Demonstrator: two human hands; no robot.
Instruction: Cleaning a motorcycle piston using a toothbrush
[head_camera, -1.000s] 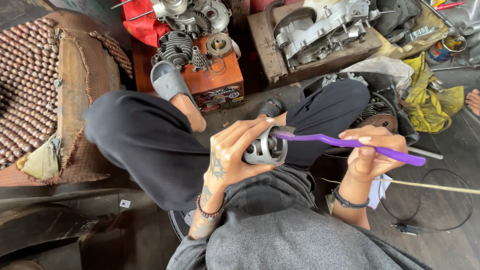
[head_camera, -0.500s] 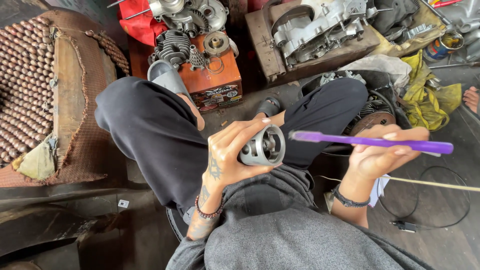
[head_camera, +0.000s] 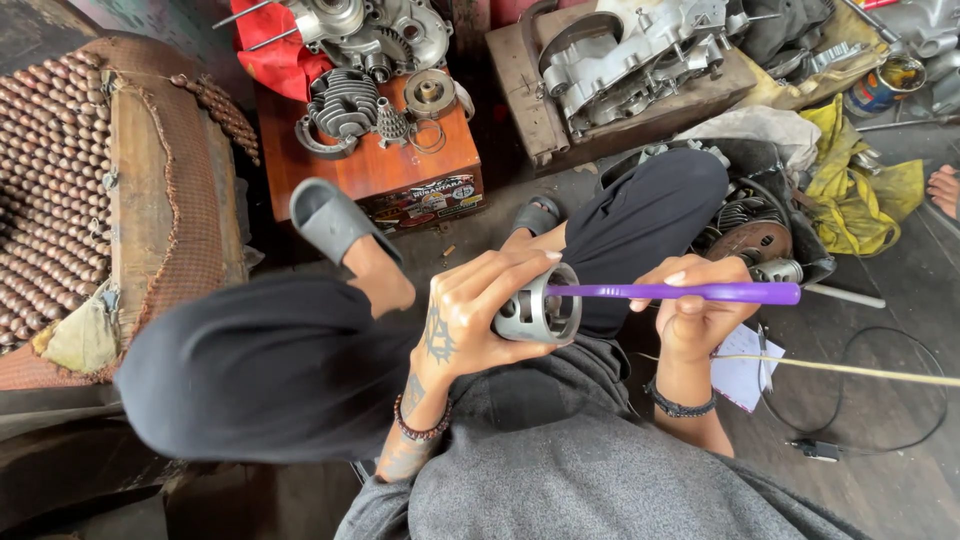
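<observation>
Two hands busy over the lap: left hand (head_camera: 470, 320) clamped round grey metal cylinder (head_camera: 538, 310), right hand (head_camera: 695, 315) pinching purple brush (head_camera: 690, 292) (tip inside its bore). Beyond, orange box (head_camera: 385, 170) with engine parts (head_camera: 365, 110) on grimy dark floor (head_camera: 880, 400)

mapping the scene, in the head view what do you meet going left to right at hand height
beaded seat cover → sandal → left hand → metal piston → purple brush in the right hand → black cable
</observation>
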